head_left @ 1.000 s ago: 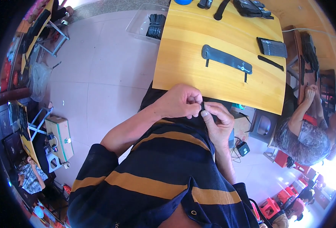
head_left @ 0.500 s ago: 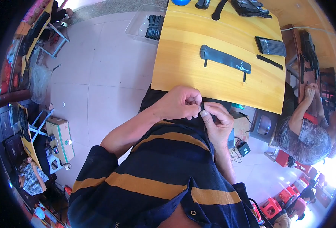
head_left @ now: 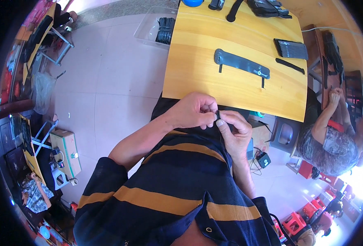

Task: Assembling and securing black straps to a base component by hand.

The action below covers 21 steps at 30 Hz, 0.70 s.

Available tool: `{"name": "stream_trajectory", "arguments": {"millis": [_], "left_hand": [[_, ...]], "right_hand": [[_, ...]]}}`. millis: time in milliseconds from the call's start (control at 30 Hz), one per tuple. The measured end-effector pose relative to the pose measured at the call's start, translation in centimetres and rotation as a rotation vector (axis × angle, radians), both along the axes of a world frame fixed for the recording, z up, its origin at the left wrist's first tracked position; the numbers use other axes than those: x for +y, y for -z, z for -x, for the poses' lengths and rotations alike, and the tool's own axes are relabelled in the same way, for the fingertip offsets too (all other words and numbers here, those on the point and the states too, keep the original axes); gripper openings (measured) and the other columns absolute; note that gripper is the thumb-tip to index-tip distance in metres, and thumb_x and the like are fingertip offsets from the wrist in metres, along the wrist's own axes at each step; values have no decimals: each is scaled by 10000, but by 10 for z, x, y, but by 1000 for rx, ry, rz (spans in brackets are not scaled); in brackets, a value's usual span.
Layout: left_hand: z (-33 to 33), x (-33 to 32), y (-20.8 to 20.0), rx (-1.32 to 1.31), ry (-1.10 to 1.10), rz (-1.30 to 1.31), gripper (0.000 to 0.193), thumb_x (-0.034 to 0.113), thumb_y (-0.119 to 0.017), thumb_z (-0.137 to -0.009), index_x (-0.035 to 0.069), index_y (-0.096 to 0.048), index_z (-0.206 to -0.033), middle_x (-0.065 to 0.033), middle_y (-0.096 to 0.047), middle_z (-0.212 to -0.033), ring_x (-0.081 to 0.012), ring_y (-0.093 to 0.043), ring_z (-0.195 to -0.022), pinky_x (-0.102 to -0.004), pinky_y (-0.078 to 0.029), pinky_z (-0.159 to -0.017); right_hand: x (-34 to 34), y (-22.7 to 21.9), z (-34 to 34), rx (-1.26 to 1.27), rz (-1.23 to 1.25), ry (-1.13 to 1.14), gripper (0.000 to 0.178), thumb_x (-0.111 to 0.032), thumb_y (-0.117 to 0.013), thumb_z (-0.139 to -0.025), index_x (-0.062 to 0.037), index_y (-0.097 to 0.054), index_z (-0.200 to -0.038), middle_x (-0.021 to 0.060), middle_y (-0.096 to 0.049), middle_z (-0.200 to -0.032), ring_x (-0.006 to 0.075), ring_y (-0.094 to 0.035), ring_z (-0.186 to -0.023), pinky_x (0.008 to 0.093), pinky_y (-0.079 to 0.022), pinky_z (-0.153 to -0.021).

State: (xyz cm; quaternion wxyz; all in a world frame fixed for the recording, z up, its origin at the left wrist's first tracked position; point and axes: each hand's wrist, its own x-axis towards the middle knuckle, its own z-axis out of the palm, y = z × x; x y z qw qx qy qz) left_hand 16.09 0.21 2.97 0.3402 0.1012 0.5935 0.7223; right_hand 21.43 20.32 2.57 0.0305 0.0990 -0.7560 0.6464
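A small black strip point(head_left: 218, 115) is pinched between my two hands, just off the near edge of the wooden table point(head_left: 198, 78). My left hand point(head_left: 197, 110) is closed on its left side, fingers curled. My right hand point(head_left: 235, 127) grips it between thumb and forefinger. Most of the strip is hidden by the fingers. Beyond my hands, a long dark grey band-like piece point(head_left: 242, 63) lies flat on the tabletop, with two short black tabs sticking out of its near side.
On the table's right lie a stack of dark flat pieces point(head_left: 291, 49) and a narrow black strip point(head_left: 290, 66). Black items point(head_left: 267, 8) sit at the far edge. A clear bin point(head_left: 148, 33) stands left on the floor. Another person point(head_left: 331, 139) works at the right.
My hands keep nearly the same pinch on the small black strip. The view has shifted very slightly; nothing on the table has been moved.
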Motion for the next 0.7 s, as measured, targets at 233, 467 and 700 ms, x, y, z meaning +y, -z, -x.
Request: {"name": "stream_trajectory", "arguments": {"millis": [233,467,700], "left_hand": [[-4,6,6,166,-47,111,41,25,-608,-876,11,-625,-841,-38,-653,-678,-71,-600,-573,-222,-447,-518],[-4,6,0,84,-58,74,51,34,-603,-884,6,-625,-848,-42,-658,-694,-77,-606,-586,-227,-462,-525],[2,2,-5,3,-15,-4,64,65,-627,-901,1,-636,-893,-61,-692,-762,-84,-635,-636,-228,-522,-568]], "right_hand": [[-1,-6,1,72,-137,13,209,50,-761,-845,-26,-758,-1040,138,-744,-1007,214,-716,-940,304,-553,-834],[-2,-6,2,69,-111,43,198,42,-765,-845,-24,-760,-1032,137,-744,-1004,214,-715,-945,302,-549,-842],[1,-2,4,17,-10,8,218,59,-765,-840,-25,-759,-1041,135,-742,-1013,208,-706,-958,304,-543,-857]]}}
